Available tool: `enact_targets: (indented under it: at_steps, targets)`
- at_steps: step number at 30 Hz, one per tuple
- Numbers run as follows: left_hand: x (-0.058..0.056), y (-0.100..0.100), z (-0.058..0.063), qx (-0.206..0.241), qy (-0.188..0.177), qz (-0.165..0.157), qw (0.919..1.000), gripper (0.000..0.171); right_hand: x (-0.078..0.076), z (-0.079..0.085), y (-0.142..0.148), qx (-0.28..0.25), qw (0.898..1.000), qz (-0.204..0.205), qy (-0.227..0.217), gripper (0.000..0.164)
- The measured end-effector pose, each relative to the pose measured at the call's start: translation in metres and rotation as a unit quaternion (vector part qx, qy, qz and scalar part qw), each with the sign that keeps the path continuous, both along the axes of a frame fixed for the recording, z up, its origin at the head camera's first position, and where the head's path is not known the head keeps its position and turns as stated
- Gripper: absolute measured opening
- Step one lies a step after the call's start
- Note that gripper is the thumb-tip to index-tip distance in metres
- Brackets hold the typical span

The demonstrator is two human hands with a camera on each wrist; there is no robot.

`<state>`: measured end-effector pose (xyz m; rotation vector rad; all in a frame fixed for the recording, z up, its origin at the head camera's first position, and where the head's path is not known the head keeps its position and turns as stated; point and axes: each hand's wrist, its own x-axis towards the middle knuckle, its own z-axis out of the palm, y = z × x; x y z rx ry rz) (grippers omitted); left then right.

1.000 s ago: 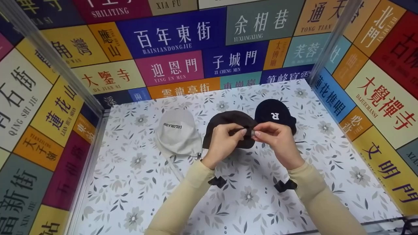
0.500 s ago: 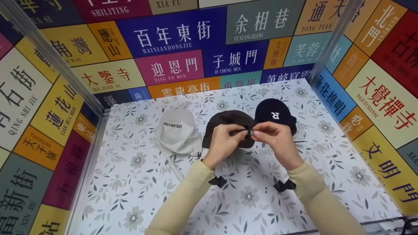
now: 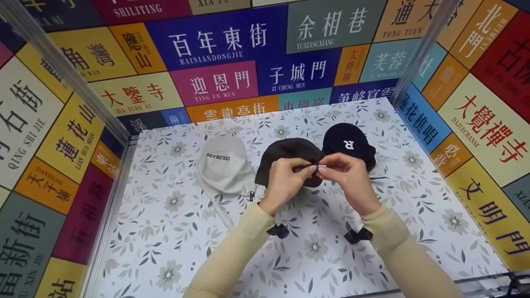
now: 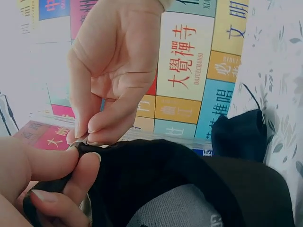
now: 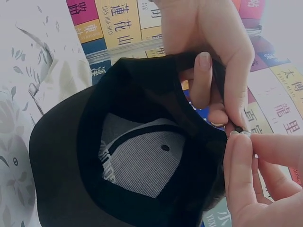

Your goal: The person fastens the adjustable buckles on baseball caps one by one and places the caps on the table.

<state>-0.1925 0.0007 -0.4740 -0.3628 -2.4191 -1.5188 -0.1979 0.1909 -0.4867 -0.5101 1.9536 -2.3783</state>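
The dark brown cap hangs at the person's fingertips: the left hand pinches its back strap, the right hand a small shiny piece just beside. Further back, on the flowered table, lie a pale cap leftward and a navy cap rightward.

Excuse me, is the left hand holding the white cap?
No, the left hand pinches the brown cap; the white cap lies on the table.

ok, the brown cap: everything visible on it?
The brown cap looks like fabric: curved brim, black inner band, grey ribbed lining with partly hidden lettering. It's between the pale cap and navy cap. The left hand and right hand pinch its back strap near a small shiny piece. Whether it touches the table is unclear.
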Motion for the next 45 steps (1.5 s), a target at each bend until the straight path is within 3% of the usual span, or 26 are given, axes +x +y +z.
enact_targets:
  at_steps: [5,13,23,28,35,38,45]
  targets:
    - [0.003,0.001,-0.001,-0.043,0.043,0.026,0.9978,0.01,0.002,-0.002,-0.005,-0.005,1.0,-0.031,0.004,0.03]
    - [0.005,0.003,-0.002,-0.032,0.099,0.061,0.9927,0.009,0.007,0.001,-0.012,-0.018,0.998,-0.058,0.011,0.026]
    - [0.006,0.001,0.002,-0.127,0.133,0.037,0.9823,0.015,0.005,0.002,-0.009,0.021,0.997,-0.063,0.03,0.025]
    - [0.008,0.0,-0.001,-0.155,0.177,0.025,0.9715,0.021,0.003,-0.001,-0.008,0.035,0.996,-0.077,0.021,0.03]
    - [0.006,-0.004,-0.001,-0.223,0.253,-0.005,0.9415,0.036,0.002,0.001,-0.009,0.023,0.998,-0.062,0.012,0.036]
    - [0.004,-0.004,-0.002,-0.237,0.27,-0.027,0.9329,0.038,0.001,0.002,-0.01,0.021,0.998,-0.054,0.009,0.037]
    - [0.0,-0.003,-0.007,-0.247,0.314,-0.032,0.9162,0.023,0.001,0.0,-0.011,0.013,0.999,-0.047,0.002,0.039]
